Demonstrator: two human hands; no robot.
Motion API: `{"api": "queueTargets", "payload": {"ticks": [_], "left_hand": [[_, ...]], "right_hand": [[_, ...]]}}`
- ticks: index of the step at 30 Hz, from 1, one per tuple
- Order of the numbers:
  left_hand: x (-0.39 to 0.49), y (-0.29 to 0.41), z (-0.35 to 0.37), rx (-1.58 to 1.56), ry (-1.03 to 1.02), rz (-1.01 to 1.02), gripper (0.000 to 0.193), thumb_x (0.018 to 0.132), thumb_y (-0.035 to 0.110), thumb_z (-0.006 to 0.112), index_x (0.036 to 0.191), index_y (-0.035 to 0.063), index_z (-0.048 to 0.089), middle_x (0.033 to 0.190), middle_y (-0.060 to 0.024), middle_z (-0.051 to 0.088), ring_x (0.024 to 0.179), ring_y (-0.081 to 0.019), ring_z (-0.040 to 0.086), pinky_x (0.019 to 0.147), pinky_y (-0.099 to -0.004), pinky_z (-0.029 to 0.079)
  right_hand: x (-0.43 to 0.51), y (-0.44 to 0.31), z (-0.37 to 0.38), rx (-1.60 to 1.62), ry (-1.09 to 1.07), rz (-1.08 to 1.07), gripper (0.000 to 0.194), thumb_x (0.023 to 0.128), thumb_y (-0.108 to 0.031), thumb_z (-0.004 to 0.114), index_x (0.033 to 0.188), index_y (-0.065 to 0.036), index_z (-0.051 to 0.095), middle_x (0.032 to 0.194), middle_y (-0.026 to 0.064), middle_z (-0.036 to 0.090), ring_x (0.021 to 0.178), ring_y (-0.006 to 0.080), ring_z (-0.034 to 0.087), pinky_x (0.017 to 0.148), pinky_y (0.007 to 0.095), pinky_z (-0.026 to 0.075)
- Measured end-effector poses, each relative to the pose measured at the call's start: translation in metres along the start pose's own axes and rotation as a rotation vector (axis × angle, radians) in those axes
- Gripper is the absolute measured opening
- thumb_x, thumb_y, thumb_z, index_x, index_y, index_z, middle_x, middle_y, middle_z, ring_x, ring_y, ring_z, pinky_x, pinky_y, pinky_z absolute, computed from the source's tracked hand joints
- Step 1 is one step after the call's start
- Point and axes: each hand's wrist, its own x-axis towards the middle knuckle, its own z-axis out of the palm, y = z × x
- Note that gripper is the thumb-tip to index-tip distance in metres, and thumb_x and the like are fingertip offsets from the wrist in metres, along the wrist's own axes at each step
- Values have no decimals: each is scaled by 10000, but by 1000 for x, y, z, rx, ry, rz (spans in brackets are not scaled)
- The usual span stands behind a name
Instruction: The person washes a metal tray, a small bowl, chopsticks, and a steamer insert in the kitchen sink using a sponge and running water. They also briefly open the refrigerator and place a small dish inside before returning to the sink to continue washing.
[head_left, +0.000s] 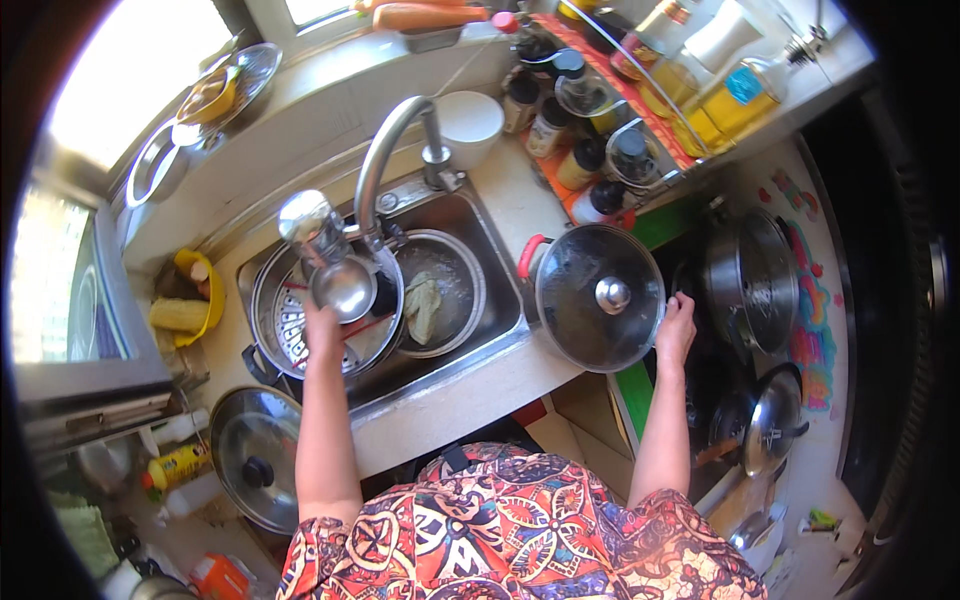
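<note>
My left hand (324, 330) is closed on a shiny round steel vessel (346, 291), a small bowl or ladle, above the left side of the sink. Beneath it sits a large steel pot (259, 300) holding a perforated steamer plate (292, 319) and other items. Beside that pot, a steel basin (469, 330) contains water and a pale wet cloth (424, 307). On the right, my right hand (676, 330) grips the side of a glass-lidded pot (574, 300), where its handle is hidden. Its opposite red handle (531, 255) points toward the sink.
A curved steel faucet (390, 142) arches over the sink (499, 277). Seasoning jars (581, 161) and oil bottles (731, 105) crowd the rack behind. Another lidded pot (757, 281) stands at right. A glass lid (255, 457) leans at left, below a yellow container (214, 300).
</note>
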Motion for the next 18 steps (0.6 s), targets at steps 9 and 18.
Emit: {"api": "queueTargets", "payload": {"ticks": [9, 18], "left_hand": [[-41, 40, 86, -68, -86, -200, 457, 847, -89, 418, 1289, 10, 361, 1221, -211, 534, 977, -341, 668, 616, -425, 646], [-28, 25, 72, -550, -278, -727, 187, 965, 58, 419, 1081, -41, 527, 868, -135, 589, 635, -170, 578, 438, -235, 481]], "right_hand": [[12, 35, 9, 84, -79, 6, 275, 1005, -254, 479, 1032, -63, 675, 955, 156, 720, 866, 340, 688, 786, 428, 520], [-3, -13, -15, -319, -66, -43, 329, 1013, -293, 493, 1190, -57, 637, 1133, 185, 654, 1019, 350, 626, 868, 429, 487]]}}
